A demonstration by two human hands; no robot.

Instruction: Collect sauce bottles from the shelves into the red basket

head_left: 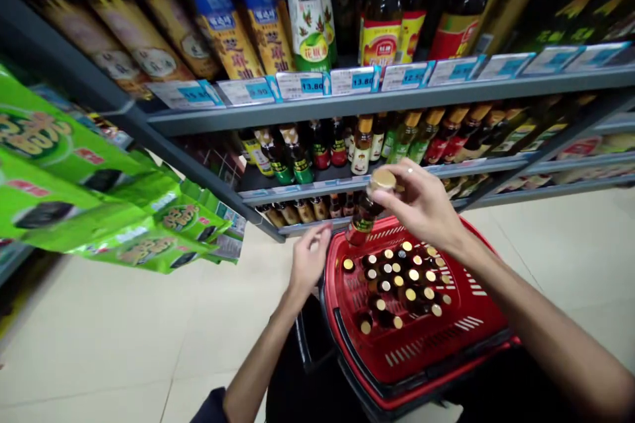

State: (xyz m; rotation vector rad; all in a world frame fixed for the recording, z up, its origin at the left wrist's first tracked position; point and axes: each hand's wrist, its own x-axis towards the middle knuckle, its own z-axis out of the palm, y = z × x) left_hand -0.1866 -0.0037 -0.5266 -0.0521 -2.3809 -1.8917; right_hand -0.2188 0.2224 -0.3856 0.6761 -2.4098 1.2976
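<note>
My right hand (421, 201) is closed around the neck of a dark glass sauce bottle (364, 223) just under its gold cap. The bottle is tilted, its red and green label hanging over the far rim of the red shopping basket (421, 350). Several small bottles with gold and white caps (398, 281) stand upright inside the basket. Beside the basket's left rim is my left hand (306, 256), its fingers loosely curled, thumb and forefinger apart, holding nothing that I can see.
Ahead, the middle shelf (317, 186) carries rows of similar bottles, with larger oil bottles (307, 26) above, behind price tags (302, 85). Green snack packets (149, 225) hang out at the left. Pale floor tiles (198, 330) lie below.
</note>
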